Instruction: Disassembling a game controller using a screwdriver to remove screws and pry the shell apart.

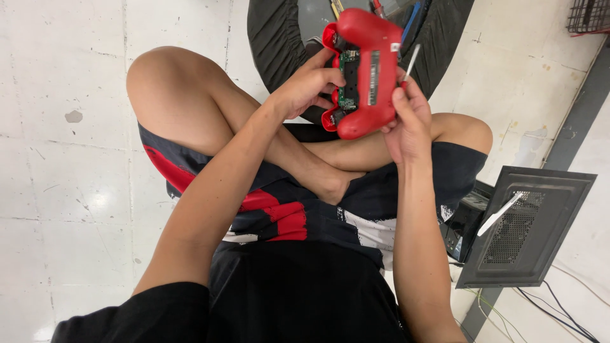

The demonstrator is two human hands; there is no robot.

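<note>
Clearly, you held the red game controller (363,73) between both hands, raised above your crossed legs. Your left hand (304,86) gripped its left side, fingers curled around the edge and the thumb laid across the front, just beside the exposed green circuit board (347,79) in the opened middle. Your right hand (406,121) closed on the controller's lower right side, and the same fingers pinched a thin white stick (411,62) that rose past the controller's right edge.

The lower end of the stick was buried in your right fingers, so how it was seated there could not be told. The fingertips of your left hand were hidden behind the controller's shell. Beyond your fingers a dark round tray (279,38) was cut off by the top edge, its tools too small to name. A dark perforated metal panel (527,225) leaned well apart to the right of your right forearm.

Both forearms reached forward, with your wrists bent inward toward the controller.
</note>
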